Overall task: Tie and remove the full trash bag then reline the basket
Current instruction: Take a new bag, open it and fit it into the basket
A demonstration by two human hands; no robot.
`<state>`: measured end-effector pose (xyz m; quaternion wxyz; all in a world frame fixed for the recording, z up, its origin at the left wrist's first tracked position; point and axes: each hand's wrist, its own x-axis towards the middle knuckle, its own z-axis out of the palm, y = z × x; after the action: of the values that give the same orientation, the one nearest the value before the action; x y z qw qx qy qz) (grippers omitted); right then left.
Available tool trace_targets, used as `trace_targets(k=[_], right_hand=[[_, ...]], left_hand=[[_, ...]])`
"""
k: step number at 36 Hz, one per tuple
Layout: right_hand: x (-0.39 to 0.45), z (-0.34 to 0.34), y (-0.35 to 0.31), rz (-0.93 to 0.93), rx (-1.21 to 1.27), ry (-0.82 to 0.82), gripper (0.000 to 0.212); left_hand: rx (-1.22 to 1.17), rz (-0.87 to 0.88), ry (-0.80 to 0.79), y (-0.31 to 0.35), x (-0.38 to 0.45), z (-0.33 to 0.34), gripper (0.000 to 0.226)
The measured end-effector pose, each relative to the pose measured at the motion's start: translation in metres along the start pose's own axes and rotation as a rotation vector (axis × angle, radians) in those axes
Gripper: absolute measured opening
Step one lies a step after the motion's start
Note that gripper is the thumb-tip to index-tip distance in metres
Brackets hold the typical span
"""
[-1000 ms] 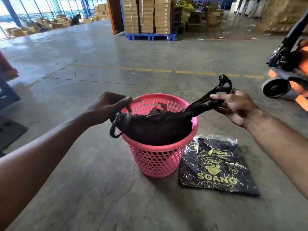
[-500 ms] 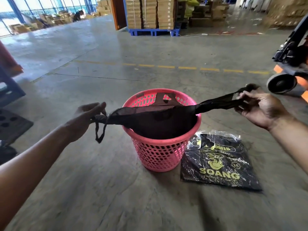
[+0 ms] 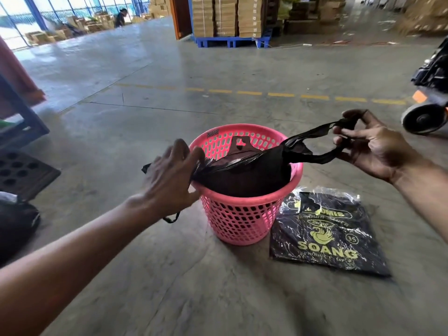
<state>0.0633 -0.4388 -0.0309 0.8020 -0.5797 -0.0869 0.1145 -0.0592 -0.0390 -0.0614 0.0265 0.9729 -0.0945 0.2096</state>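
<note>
A pink perforated basket stands on the concrete floor with a full black trash bag inside it. My left hand grips the bag's left handle at the basket's near-left rim; a loop of that handle hangs below my wrist. To the right of the basket and slightly above its rim, my right hand holds the right handle, which is stretched into a taut strip. A small black tab of the bag sticks up at the far side of the basket.
A flat pack of new black bags printed "SOANG" lies on the floor right of the basket. A pallet jack wheel is at far right. Dark objects and a blue frame sit at left. Stacked cartons stand on a blue pallet far behind.
My left hand has moved right, in to the basket's rim, still gripping its handle. My right hand has shifted slightly inward. The bag's top is less stretched than half a second ago.
</note>
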Motion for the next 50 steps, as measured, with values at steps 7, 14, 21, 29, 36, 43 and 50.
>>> trace_targets(k=[7, 14, 21, 29, 36, 43, 50], right_hand=[[-0.012, -0.005, -0.007, -0.042, -0.283, -0.054, 0.044], [-0.012, -0.023, 0.006, -0.158, -1.326, -0.034, 0.028], [-0.014, -0.028, 0.04, -0.059, -1.617, -0.11, 0.071], [-0.029, -0.037, 0.074, 0.181, -1.622, -0.183, 0.118], [-0.012, -0.047, 0.092, 0.144, -1.576, -0.055, 0.098], [0.056, -0.036, 0.07, 0.185, -1.236, 0.094, 0.037], [0.101, -0.034, 0.08, 0.495, -0.536, 0.428, 0.022]], left_hand=[[-0.794, -0.13, -0.367, -0.06, 0.007, -0.032, 0.027], [-0.38, -0.193, -0.218, -0.096, 0.004, -0.035, 0.052], [-0.34, -0.323, -0.273, -0.091, -0.011, -0.01, 0.06], [-0.21, -0.299, -0.65, -0.107, -0.026, 0.02, 0.105], [-0.261, -0.315, -0.528, -0.112, -0.017, 0.053, 0.11], [-0.4, -0.349, -0.407, -0.132, 0.053, 0.062, 0.075], [-0.971, -0.847, -0.427, -0.122, 0.091, 0.084, 0.016]])
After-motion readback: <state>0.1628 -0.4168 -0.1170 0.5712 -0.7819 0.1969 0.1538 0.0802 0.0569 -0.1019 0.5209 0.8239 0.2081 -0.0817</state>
